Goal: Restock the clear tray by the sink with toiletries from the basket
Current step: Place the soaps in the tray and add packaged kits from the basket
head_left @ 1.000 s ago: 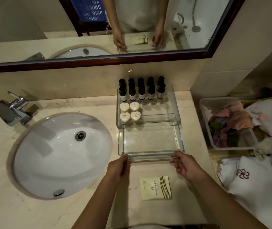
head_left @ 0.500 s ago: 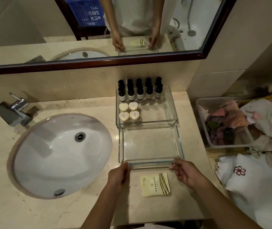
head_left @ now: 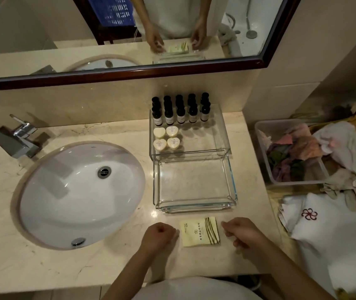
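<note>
L hand [head_left: 158, 234] + R hand [head_left: 243, 231] flank sachet [head_left: 199, 232]; clear tray [head_left: 194, 207] just beyond.

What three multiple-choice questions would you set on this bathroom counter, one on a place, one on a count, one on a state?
1. Where does the yellow packet lie? A: in the sink. B: under the tap. C: on the counter between the left hand and right hand.
2. How many heart soaps sit in the far tray? A: two. B: four. C: six.
3. What state is the near tray in? A: empty. B: packed full. C: upside down.
Answers: C, it lies flat on bare counter between both hands; B, they sit two by two; A, only the counter shows through its floor.
</note>
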